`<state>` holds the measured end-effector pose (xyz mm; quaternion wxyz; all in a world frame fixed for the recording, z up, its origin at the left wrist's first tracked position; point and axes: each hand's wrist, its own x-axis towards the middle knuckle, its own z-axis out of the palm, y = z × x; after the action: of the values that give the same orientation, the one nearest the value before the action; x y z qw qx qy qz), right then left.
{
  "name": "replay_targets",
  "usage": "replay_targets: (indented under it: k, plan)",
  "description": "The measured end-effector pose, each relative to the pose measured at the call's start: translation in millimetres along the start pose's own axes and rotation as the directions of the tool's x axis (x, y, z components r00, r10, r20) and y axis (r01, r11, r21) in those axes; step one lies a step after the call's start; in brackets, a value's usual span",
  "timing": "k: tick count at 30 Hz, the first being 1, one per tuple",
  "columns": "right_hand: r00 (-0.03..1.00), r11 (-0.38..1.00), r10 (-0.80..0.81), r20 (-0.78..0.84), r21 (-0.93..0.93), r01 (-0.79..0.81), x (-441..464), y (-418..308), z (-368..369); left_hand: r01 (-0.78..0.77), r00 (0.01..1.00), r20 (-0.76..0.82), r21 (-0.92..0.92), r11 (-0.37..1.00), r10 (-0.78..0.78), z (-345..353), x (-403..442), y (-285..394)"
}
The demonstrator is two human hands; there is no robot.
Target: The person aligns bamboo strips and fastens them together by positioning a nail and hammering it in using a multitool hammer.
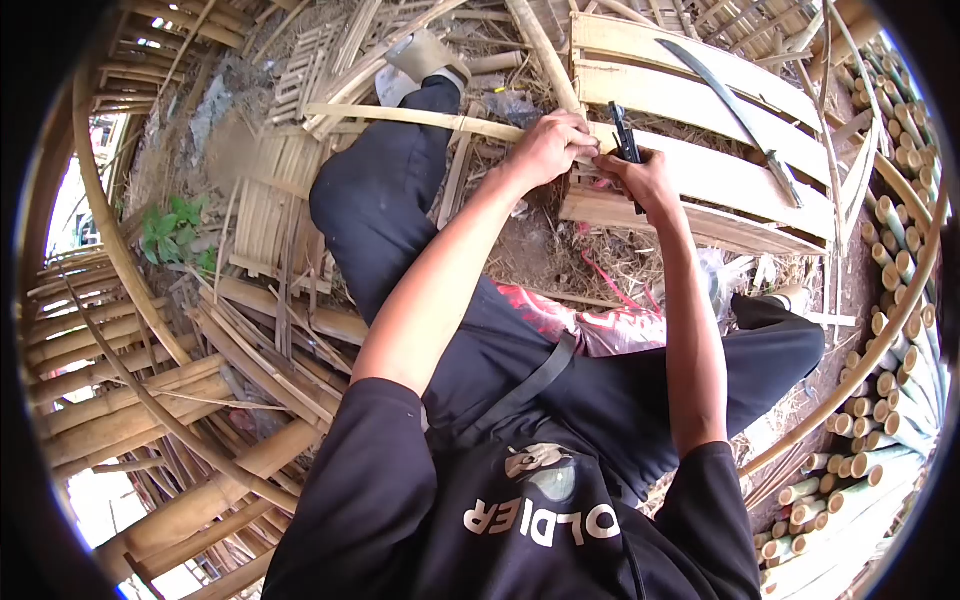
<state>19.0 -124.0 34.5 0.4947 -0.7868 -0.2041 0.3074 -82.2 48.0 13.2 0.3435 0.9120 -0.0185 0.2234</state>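
My left hand [552, 147] is closed on a long pale bamboo strip [420, 118], which reaches out to the left across my bent knee. My right hand [640, 178] wraps around a slim black tool [624, 132] held upright; its exact kind cannot be made out. The fingertips of both hands nearly meet at the strip's right end, and they hide that end. Just beyond them stands a low slatted wooden crate [690, 105]. A long curved machete [725, 95] with a dark handle lies across its slats.
Cut bamboo poles [895, 350] are stacked along the right side. Split bamboo pieces [265, 340] lie on the ground at my left, near a small green plant [172, 232]. A thick bamboo pole [545, 55] leans toward the crate. My crossed legs [380, 200] frame the work spot.
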Motion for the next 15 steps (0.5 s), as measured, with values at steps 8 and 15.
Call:
replay_targets:
  k: [8, 15]
  plan:
    - [0.999, 0.997, 0.007, 0.050, -0.083, -0.003, 4.3, 8.2, -2.1, 0.077, 0.997, 0.023, 0.051, 0.996, -0.078, 1.7, -4.4, 1.9]
    - [0.998, 0.990, 0.010, 0.066, -0.138, -0.001, -3.6, -8.1, -6.5, 0.058, 0.998, -0.014, -0.020, 0.998, -0.058, 0.7, -5.7, -1.6]
